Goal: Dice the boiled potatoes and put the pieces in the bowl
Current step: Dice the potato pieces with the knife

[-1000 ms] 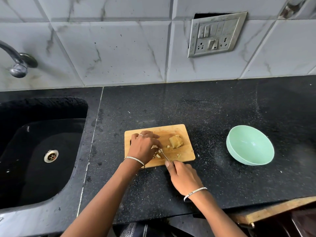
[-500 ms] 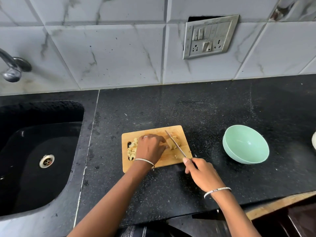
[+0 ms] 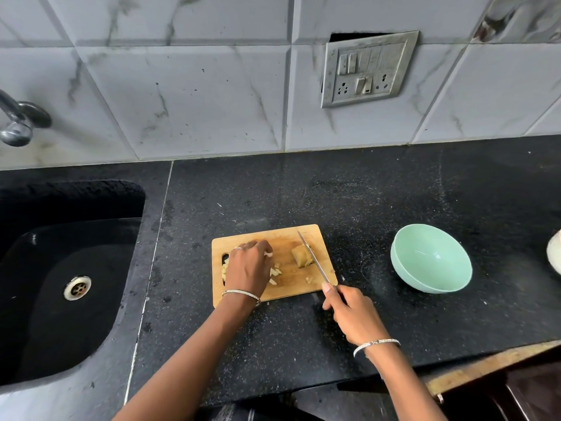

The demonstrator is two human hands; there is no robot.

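Observation:
A wooden cutting board [image 3: 285,238] lies on the black counter. On its right half sits an uncut chunk of boiled potato [image 3: 301,256]. Small diced pieces [image 3: 275,271] lie scattered at the board's middle and left. My left hand [image 3: 249,268] is curled over these pieces, with a pale bit showing at its fingertips. My right hand [image 3: 355,314] grips the knife [image 3: 318,266] by its handle just off the board's near right corner. The blade slants up along the right side of the chunk. An empty mint-green bowl [image 3: 425,278] stands to the right of the board.
A black sink [image 3: 60,284] with a tap [image 3: 18,123] fills the left side. A pale round object [image 3: 556,256] shows at the right edge. The tiled wall carries a switch plate [image 3: 367,68]. The counter's front edge runs just below my wrists.
My left hand slid left from the potato chunk onto the diced pieces. The knife moved from the board's middle to the chunk's right side, and the right hand shifted right.

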